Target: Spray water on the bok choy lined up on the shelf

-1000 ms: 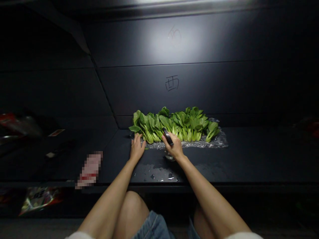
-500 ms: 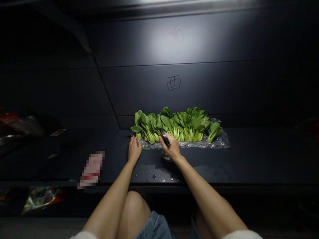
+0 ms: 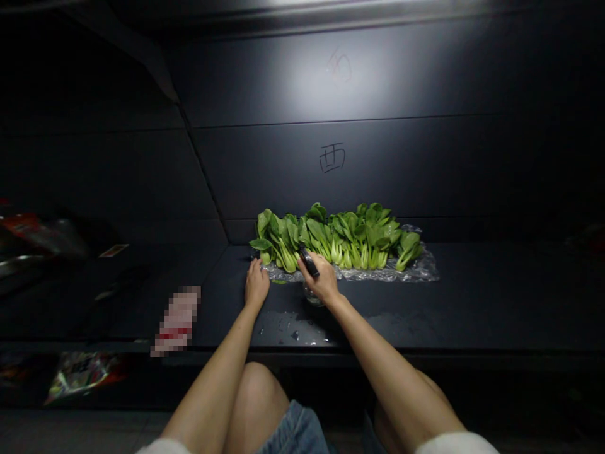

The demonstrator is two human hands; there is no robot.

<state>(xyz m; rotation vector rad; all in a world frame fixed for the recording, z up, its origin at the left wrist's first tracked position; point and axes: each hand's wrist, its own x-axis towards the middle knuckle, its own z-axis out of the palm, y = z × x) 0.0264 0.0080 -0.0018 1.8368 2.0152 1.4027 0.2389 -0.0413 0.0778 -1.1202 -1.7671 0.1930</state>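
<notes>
A row of bok choy stands against the back panel on crinkled clear plastic film. My right hand is wrapped round a spray bottle with a black trigger head and a clear body, in front of the leaves left of the middle. At the left end of the row, my left hand lies on the dark shelf by the film's edge, its fingers stretched out. A loose green leaf lies at the film's front edge between my hands.
Water drops wet the dark shelf near its front edge. A blurred-out pinkish item lies to the left. Below it is a shiny printed packet, and a red package sits at far left.
My right hand has shifted slightly left with the spray bottle and tilted it a little. My left hand stays by the row's left end. The whole view has drifted slightly.
</notes>
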